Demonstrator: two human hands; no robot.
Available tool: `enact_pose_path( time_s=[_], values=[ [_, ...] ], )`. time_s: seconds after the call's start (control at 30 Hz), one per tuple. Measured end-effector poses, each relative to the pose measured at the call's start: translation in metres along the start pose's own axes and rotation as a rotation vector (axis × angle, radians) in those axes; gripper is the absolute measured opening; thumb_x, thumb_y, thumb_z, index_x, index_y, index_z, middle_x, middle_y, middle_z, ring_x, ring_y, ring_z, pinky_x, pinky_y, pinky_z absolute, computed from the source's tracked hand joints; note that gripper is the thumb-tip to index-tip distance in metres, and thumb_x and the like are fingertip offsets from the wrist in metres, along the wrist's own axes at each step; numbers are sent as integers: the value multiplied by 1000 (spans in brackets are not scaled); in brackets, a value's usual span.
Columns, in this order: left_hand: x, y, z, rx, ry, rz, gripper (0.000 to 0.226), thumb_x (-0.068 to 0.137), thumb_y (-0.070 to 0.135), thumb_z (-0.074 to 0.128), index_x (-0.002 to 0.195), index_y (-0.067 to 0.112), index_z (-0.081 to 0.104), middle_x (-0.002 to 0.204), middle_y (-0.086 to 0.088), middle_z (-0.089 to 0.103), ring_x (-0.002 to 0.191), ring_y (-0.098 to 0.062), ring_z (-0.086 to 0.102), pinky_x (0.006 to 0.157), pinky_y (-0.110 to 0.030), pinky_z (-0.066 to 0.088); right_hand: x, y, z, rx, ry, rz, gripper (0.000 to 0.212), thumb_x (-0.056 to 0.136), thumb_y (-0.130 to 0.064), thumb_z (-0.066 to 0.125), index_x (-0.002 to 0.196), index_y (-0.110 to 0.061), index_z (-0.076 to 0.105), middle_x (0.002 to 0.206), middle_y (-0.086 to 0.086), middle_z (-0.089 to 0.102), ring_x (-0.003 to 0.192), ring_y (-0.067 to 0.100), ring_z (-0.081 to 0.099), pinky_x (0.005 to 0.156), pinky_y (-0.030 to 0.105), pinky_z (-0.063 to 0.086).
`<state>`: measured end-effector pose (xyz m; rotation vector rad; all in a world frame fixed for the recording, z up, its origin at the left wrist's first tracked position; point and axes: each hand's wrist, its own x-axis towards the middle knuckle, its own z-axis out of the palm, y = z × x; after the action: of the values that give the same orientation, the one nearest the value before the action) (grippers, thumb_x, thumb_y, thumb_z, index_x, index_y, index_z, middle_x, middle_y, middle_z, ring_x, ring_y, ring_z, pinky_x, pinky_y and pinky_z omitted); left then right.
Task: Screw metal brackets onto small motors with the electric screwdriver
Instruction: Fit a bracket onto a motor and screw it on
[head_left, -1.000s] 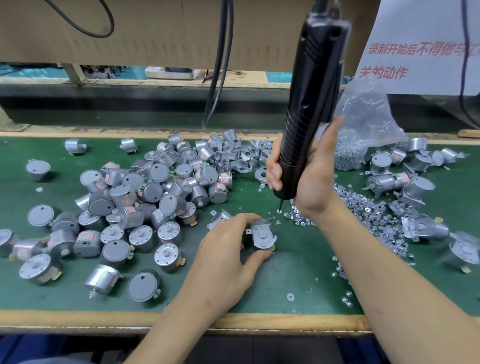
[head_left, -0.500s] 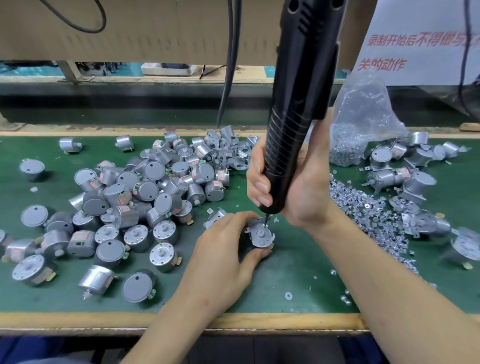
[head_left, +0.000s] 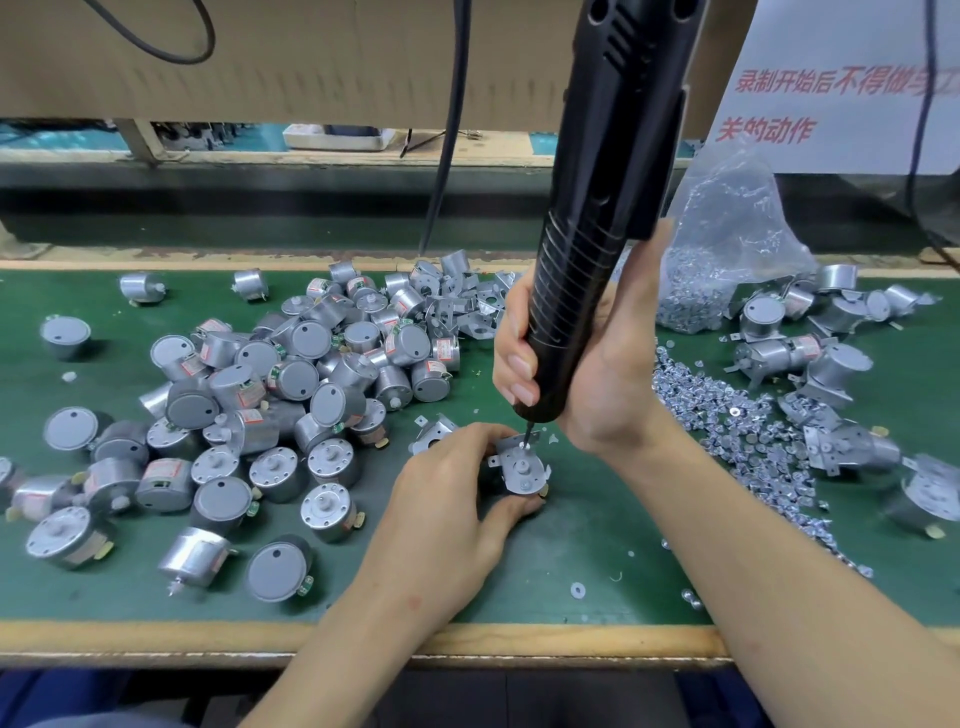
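L hand (head_left: 441, 499) pinched motor (head_left: 519, 461), bracket (head_left: 525, 483) on top, mid-mat (head_left: 571, 551) | R hand (head_left: 587, 374) wrapped screwdriver (head_left: 597, 234), bit on far hole | risk, I judged: tilted driver could cam out; weak pinch lets the motor spin

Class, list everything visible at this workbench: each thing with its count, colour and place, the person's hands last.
Green bench mat: one, green, under everything.
Black electric screwdriver: one, black, centre, tip on the held bracket.
Silver motor with metal bracket: one, silver, front centre.
Bare silver motors: dozens, silver-grey, heaped left.
Loose metal brackets: several, silver, behind the heap.
Bracketed motors: several, silver, right.
Loose silver screws: many, silver, strewn right.
Clear plastic bag of screws: one, clear, back right.
White sign with red writing: one, top right.
Left hand: fingers gripping the held motor.
Right hand: gripping the screwdriver.
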<state>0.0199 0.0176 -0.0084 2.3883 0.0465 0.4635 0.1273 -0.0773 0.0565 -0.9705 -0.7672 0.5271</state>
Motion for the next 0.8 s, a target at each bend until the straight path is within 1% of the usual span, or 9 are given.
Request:
enact_pose_path(
  time_s=[0.07,0.13,0.17,0.27,0.3,0.43,0.57,0.67,0.8],
  values=[
    [0,0,0,-7,6,0,39,76,29,84,109,25,64,83,33,51,79,19,48,72,0,33,0,0,-2,16,13,18,89,81,-89,6,62,-20,57,49,-1,47,37,17,40,44,22,34],
    [1,0,0,-8,10,0,39,76,29,84,109,25,64,81,34,51,79,19,49,72,0,33,1,0,-3,24,20,23,85,83,-78,0,62,-20,58,48,0,47,37,17,39,44,22,34],
    [1,0,0,-9,12,1,39,76,29,84,109,25,64,80,34,50,79,19,49,72,0,33,1,0,-2,23,20,25,86,82,-78,0,62,-20,59,48,0,47,37,17,39,44,22,34],
    [1,0,0,-17,15,-4,39,75,29,85,108,25,65,79,36,50,77,19,49,71,1,32,1,0,-1,-1,14,17,89,79,-91,6,62,-20,58,49,-1,47,38,17,40,45,23,35],
    [1,0,0,-19,17,-4,39,75,28,85,107,25,65,78,36,50,77,19,49,70,1,33,1,1,0,-1,14,19,89,78,-91,6,62,-20,58,49,-1,47,38,17,39,44,23,34],
    [1,1,0,-20,20,-7,38,74,29,85,106,25,65,77,36,51,76,18,50,70,1,33,2,2,0,10,19,32,84,83,-75,-1,60,-18,57,48,1,46,37,18,38,44,27,29],
    [1,0,0,-28,24,-12,38,74,28,86,106,24,65,71,35,52,76,18,51,68,2,32,2,3,-1,15,18,46,83,81,-77,0,60,-19,56,48,1,45,38,18,37,44,30,27],
    [1,1,0,-34,24,-11,38,74,28,86,106,25,65,80,39,56,77,18,51,69,1,33,2,3,-1,16,16,40,84,82,-77,1,61,-18,56,48,1,46,38,18,38,44,28,28],
    [1,2,-1,-24,26,-8,39,74,29,86,107,24,66,72,36,50,76,17,51,68,1,33,3,5,0,16,14,38,84,81,-78,5,61,-15,56,48,3,46,38,18,38,43,24,32]
  ],
)
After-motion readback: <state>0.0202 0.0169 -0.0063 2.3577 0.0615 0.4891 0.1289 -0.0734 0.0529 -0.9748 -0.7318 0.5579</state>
